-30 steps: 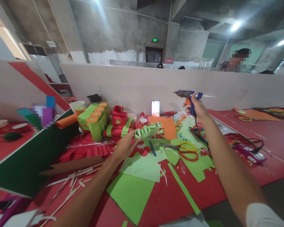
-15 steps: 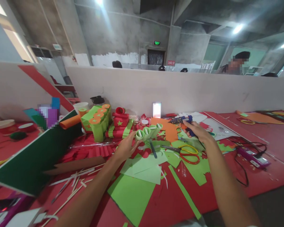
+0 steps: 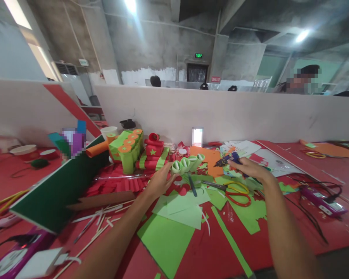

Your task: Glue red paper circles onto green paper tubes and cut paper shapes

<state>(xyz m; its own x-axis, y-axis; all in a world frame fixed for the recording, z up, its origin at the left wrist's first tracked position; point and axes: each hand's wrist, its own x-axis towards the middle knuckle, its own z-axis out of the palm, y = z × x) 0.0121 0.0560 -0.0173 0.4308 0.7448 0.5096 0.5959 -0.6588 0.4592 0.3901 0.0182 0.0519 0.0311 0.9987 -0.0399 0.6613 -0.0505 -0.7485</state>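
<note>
Currently the left hand [image 3: 159, 182] pinches the near end of a row of green paper rolls [image 3: 189, 163], holding it just above the cluttered red worktop [image 3: 209, 248]. To its right, the right hand [image 3: 248, 168] is closed around a blue glue gun [image 3: 229, 159], whose nozzle points left towards the rolls, near them but not touching, over an orange sheet [image 3: 211, 159]. Red-and-yellow scissors [image 3: 235, 190] lie on green scraps just in front of that hand.
</note>
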